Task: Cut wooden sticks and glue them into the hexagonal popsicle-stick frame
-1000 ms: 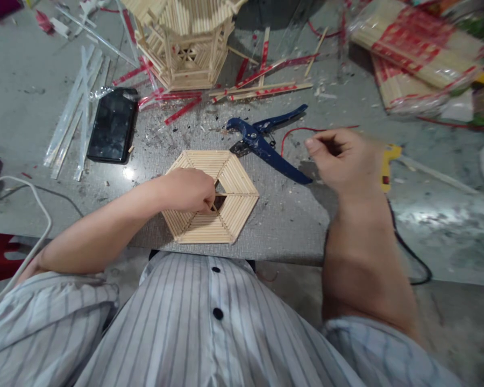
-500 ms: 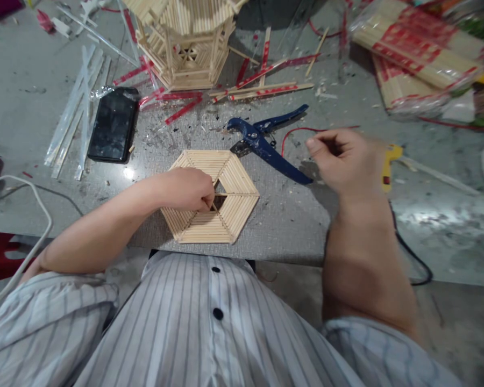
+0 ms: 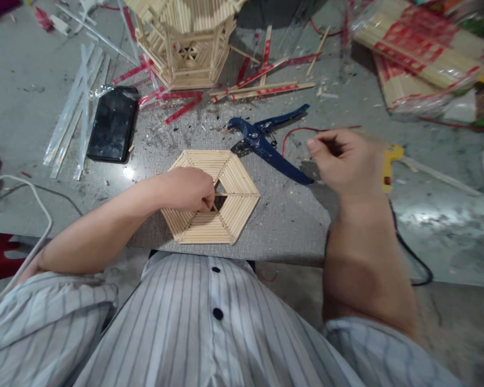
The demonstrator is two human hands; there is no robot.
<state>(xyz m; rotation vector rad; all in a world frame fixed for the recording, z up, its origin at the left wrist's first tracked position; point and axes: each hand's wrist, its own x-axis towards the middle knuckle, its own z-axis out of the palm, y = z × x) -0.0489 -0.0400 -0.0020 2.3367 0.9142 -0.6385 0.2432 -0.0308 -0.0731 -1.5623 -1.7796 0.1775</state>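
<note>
A flat hexagon of glued wooden sticks (image 3: 236, 201) lies near the table's front edge, with a small dark hole at its middle. My left hand (image 3: 187, 188) rests on its left half, fingers pinched on a short stick at the edge of the hole. My right hand (image 3: 342, 158) hovers to the right, fingers curled loosely; nothing shows in them. Blue cutting pliers (image 3: 266, 142) lie between the hexagon and my right hand. A yellow glue gun (image 3: 388, 164) sits just behind my right hand, partly hidden by it.
A stick-built pavilion model (image 3: 183, 43) stands at the back. A black phone (image 3: 113, 124) lies left, beside clear glue sticks (image 3: 75, 115). Red-wrapped chopsticks (image 3: 262, 88) are scattered behind the pliers. Packs of sticks (image 3: 415, 48) lie back right. A white cable (image 3: 28, 185) curves at left.
</note>
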